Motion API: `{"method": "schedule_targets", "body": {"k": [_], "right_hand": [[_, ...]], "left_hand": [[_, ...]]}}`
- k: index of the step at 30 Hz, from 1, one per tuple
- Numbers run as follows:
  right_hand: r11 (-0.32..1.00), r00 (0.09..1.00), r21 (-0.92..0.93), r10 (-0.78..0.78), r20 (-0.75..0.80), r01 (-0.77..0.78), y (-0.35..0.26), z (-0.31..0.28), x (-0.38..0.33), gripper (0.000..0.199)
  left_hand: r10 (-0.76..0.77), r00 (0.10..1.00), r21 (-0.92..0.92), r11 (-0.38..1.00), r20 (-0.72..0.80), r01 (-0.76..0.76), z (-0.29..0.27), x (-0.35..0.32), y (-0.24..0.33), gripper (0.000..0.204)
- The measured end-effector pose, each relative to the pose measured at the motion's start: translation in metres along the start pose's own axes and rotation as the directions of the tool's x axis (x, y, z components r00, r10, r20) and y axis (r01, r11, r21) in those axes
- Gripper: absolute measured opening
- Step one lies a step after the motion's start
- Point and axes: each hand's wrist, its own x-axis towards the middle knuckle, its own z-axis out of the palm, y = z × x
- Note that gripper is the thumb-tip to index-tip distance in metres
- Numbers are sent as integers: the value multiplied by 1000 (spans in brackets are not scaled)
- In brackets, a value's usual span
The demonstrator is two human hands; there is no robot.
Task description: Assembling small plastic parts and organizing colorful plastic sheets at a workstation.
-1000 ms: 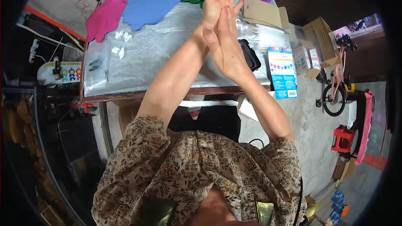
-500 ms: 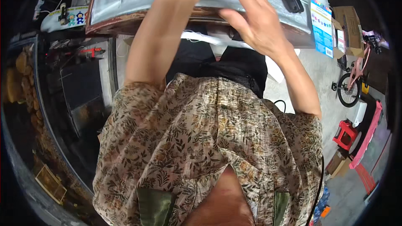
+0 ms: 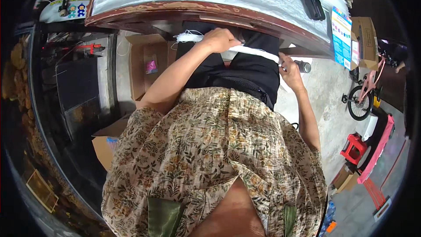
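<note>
A long bundle of white cord (image 3: 254, 52) lies across my lap below the table edge, its loose loops fanning out at the left end. My left hand (image 3: 218, 41) is closed over the bundle toward that end, fingers bent around it. By the right end, beside my thigh, is my right hand (image 3: 290, 72) with curled fingers. What those fingers hold, if anything, is hidden. Just past them shows a grey cylinder (image 3: 303, 66), apparently lower down.
The table (image 3: 210, 8) with its worn red-brown edge stands in front of me, bearing a black case (image 3: 312, 2). A blue and white package (image 3: 341, 37) hangs at its right corner. On the left are an open cardboard box (image 3: 139, 68) and a dark cabinet (image 3: 81, 85).
Both hands have come down from over the table to my lap. My left hand is now on the white cord bundle, and my right is at its far right end.
</note>
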Motion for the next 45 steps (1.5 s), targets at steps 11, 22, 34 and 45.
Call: {"method": "schedule_targets", "body": {"k": [11, 22, 34, 45], "right_hand": [[936, 980, 299, 201, -11, -188, 39, -19, -16, 19], [976, 995, 217, 29, -96, -8, -75, -33, 29, 24], [911, 952, 406, -187, 243, 76, -196, -40, 80, 11], [706, 820, 555, -567, 72, 440, -271, -107, 126, 14]], "left_hand": [[46, 998, -359, 931, -53, -62, 1, -2, 4, 21], [96, 995, -492, 866, -14, -91, -43, -33, 33, 20], [172, 985, -719, 680, -34, -143, -91, -73, 27, 19], [348, 882, -512, 721, -317, -468, -200, -98, 68, 22]]}}
